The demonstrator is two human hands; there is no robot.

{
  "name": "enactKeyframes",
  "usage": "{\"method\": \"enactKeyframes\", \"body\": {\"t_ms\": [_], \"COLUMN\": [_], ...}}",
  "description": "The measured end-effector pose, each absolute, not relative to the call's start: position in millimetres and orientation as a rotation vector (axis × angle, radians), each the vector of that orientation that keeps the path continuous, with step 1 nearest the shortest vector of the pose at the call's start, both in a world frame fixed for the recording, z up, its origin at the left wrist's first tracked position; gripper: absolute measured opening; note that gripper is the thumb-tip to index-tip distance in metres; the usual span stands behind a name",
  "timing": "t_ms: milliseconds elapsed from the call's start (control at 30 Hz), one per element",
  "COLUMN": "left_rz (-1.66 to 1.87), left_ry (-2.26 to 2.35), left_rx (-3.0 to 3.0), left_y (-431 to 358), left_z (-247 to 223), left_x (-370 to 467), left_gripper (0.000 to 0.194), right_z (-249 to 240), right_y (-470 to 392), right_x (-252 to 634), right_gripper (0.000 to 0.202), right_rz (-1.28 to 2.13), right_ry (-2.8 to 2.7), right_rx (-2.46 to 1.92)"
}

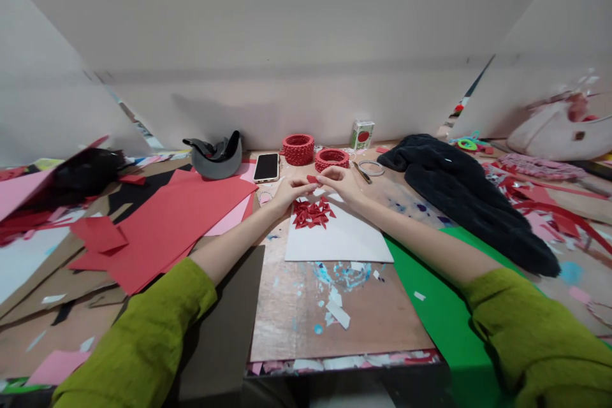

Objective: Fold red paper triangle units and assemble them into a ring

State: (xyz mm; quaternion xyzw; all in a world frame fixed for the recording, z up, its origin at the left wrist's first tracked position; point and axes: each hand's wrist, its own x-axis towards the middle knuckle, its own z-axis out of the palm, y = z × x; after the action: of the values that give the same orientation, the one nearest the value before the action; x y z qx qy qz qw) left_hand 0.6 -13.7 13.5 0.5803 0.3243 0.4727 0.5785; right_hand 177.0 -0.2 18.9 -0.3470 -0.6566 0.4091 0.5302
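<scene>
My left hand [292,190] and my right hand [342,183] meet over the far edge of a white sheet [344,239]. Between their fingertips is a small red paper piece [312,179], pinched from both sides; the fingers partly cover it. Just below the hands, a pile of small folded red paper pieces [312,214] lies on the sheet. Beyond them stand two round red rings built of folded paper, a taller ring [298,149] and a lower ring [331,159] close behind my right hand.
Left of the hands are a phone [266,167], a grey cap [216,156] and large red paper sheets [167,217]. On the right lie a craft knife [362,173], a bracelet [371,167], dark fabric [459,185] and green paper [430,280]. A small box [362,134] stands against the wall.
</scene>
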Motion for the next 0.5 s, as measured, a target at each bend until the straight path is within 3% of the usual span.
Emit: {"method": "enactKeyframes", "body": {"t_ms": [500], "left_rz": [1.112], "left_ry": [0.769], "left_rx": [1.347], "left_y": [-14.0], "left_z": [14.9], "left_x": [0.7], "left_gripper": [0.020], "right_z": [15.6], "right_y": [-5.1], "right_x": [172.6], "right_gripper": [0.027], "right_rz": [1.017], "right_ry": [-1.490], "right_rx": [-0.821]}}
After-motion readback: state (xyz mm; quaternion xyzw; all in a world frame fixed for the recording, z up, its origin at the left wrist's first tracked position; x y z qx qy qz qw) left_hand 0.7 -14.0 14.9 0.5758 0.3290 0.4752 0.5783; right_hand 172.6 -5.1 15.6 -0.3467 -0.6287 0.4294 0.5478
